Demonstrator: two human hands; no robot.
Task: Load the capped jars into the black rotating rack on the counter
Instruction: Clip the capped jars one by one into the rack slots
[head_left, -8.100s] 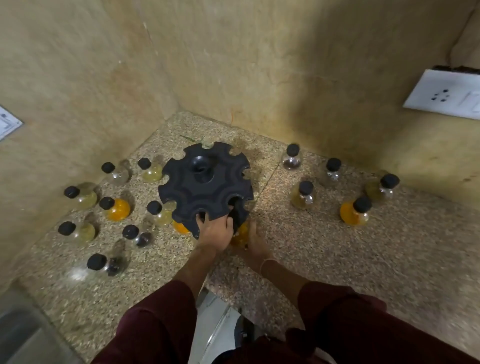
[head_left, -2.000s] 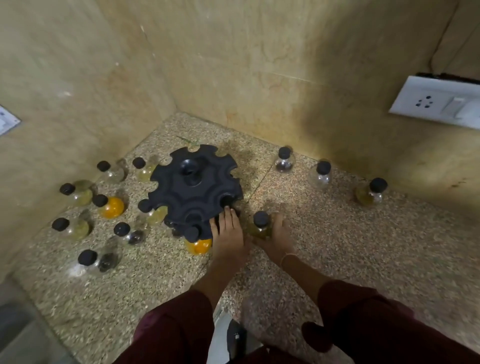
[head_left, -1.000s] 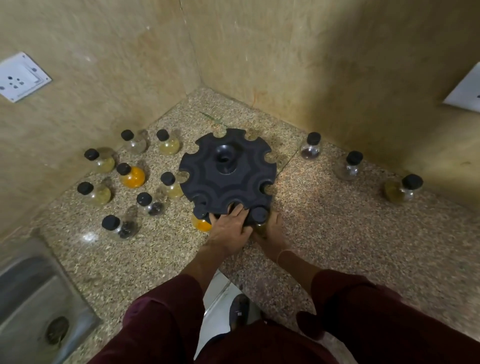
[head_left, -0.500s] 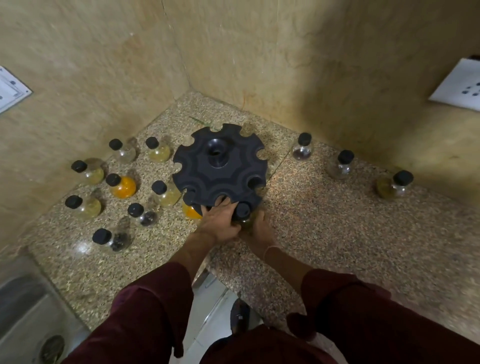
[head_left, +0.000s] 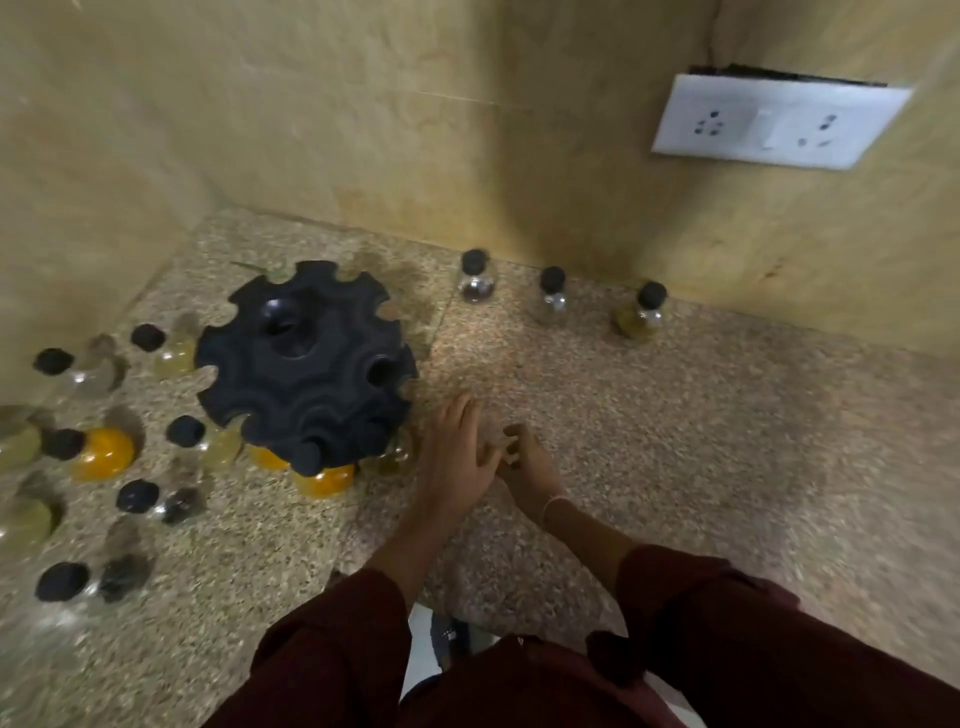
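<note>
Hovering side by side just R of the black notched plastic rotating rack, both hands sit low over the speckled granite counter w/ nothing in them. Left hand is flat, fingers spread apart and pointing away from the body; right hand is loosely curled, fingertips near the left's, touching or not I can't tell (motion blur). Neither is clamped on a jar.

Rack's near rim already carries jars: an orange-filled glass jar w/ black cap hangs in a front notch, another orange one shows beside it, and a pale one sits at the notch nearest the left hand. Most notches look unfilled.

Key relation for the next move: 3 round clear glass jars w/ black caps stand upright in a row along the back wall, fwd and R of the hands – nearest-left one, middle, yellowish one furthest R. Caps up, so long axis vertical, neck grab from above prob works. Right hand is nearer all 3; left is nearer the rack, so prob it steadies or turns it.

A bigger loose cluster lies well L of the rack, on the left hand's side but across the rack from both. White wall socket plate is up R, irrelevant.
</note>
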